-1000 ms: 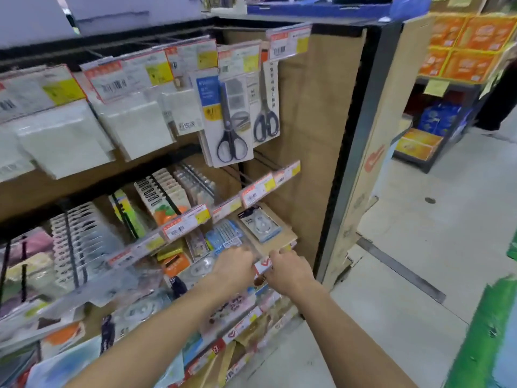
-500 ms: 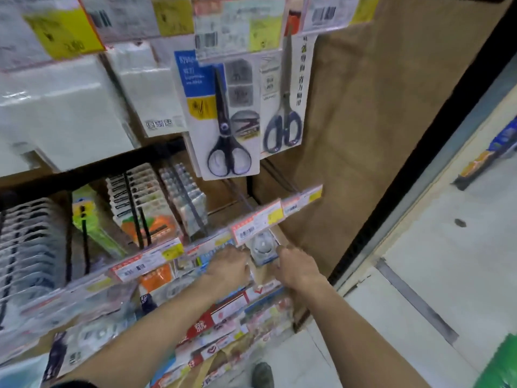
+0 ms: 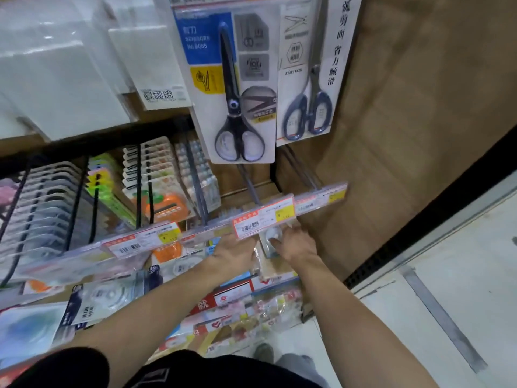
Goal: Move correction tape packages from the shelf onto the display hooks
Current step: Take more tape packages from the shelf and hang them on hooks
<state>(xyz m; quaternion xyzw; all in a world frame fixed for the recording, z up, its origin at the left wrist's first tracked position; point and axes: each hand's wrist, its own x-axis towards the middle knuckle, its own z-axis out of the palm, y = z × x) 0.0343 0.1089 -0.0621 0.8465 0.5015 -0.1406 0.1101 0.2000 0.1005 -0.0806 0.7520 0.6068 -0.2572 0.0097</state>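
Observation:
A correction tape package (image 3: 270, 238) with a round white wheel sits just under the price-tag rail (image 3: 263, 219), between my two hands. My right hand (image 3: 295, 245) pinches its right side, thumb on the clear blister. My left hand (image 3: 233, 254) reaches under the rail at the package's left side; its fingertips are hidden behind the tags. Two long metal display hooks (image 3: 249, 186) run back from the rail, bare along most of their length. More correction tape packages (image 3: 106, 296) lie on the lower shelf at the left.
Two carded scissors (image 3: 237, 107) hang right above the hooks. Rows of stationery packs (image 3: 156, 175) fill hooks at the left. A brown cardboard panel (image 3: 405, 121) closes the right side, with grey floor (image 3: 461, 289) beyond. My shoe (image 3: 263, 352) shows below.
The view has moved closer and tilted down. Both hands have risen from the lower shelf edge to just under the price rail, bringing the package up with them.

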